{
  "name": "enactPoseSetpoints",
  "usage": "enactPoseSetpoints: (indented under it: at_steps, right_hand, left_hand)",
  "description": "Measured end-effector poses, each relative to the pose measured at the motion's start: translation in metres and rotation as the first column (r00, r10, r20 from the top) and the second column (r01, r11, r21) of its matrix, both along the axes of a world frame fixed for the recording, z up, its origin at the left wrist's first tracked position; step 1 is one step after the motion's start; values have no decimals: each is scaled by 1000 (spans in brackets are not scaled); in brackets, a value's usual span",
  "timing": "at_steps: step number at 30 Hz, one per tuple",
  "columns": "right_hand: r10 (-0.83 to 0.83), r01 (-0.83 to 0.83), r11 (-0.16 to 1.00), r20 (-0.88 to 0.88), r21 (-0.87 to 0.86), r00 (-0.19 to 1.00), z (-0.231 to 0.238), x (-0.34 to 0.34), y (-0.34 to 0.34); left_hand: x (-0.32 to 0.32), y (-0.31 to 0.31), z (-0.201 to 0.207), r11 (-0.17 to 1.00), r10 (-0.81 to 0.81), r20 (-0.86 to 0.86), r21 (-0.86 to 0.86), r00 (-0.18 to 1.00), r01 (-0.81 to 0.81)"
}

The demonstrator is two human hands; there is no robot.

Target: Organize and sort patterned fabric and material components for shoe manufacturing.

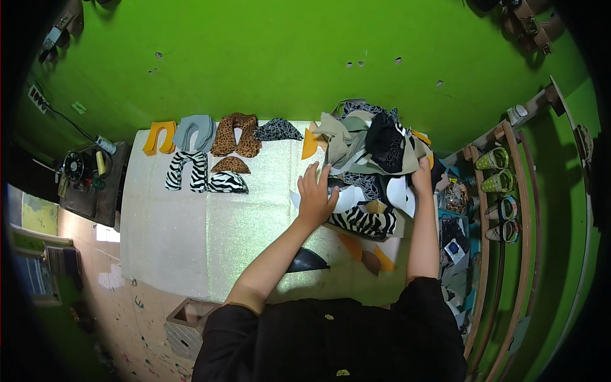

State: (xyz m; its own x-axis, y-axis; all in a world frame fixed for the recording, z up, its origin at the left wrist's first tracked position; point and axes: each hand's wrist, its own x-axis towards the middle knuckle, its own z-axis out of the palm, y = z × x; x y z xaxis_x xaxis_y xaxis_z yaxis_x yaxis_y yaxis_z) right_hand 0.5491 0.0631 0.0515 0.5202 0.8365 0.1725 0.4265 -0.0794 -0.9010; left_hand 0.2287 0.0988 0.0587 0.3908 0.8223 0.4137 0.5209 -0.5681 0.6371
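Observation:
My left hand [317, 194] lies with fingers spread on the left side of a heap of cut material pieces, touching a white curved piece [347, 199]. My right hand [421, 179] grips the heap's right edge, its fingers partly hidden, closed on a grey-green cut piece [410, 159]. Between the hands lie black pieces with grey line patterns [361, 184] and, nearer me, a zebra-striped bundle [366, 221]. A black crumpled piece [385, 137] tops the far part of the heap. Another white piece [400, 196] sits beside my right wrist.
Sorted U-shaped stacks stand at the table's far left: yellow [159, 138], grey-blue [196, 132], leopard-print [235, 135] and zebra-striped [186, 172]. A dark half-round piece [308, 260] lies near me. A wooden rack [522, 254] with sandals [496, 159] stands right; a sewing machine [75, 167] is left.

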Motion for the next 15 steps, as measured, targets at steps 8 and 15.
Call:
enactPoseSetpoints:
  at_steps: [8,15]
  right_hand:
    - [16,-1,999,270,-54,963,45,-48,-6]
    - [148,-87,985,478,-149,866,72,-75,-16]
  left_hand:
    - [-2,0,-1,1000,2,-10,13,1000,-2]
    - [11,6,19,1000,-10,107,25,994,8]
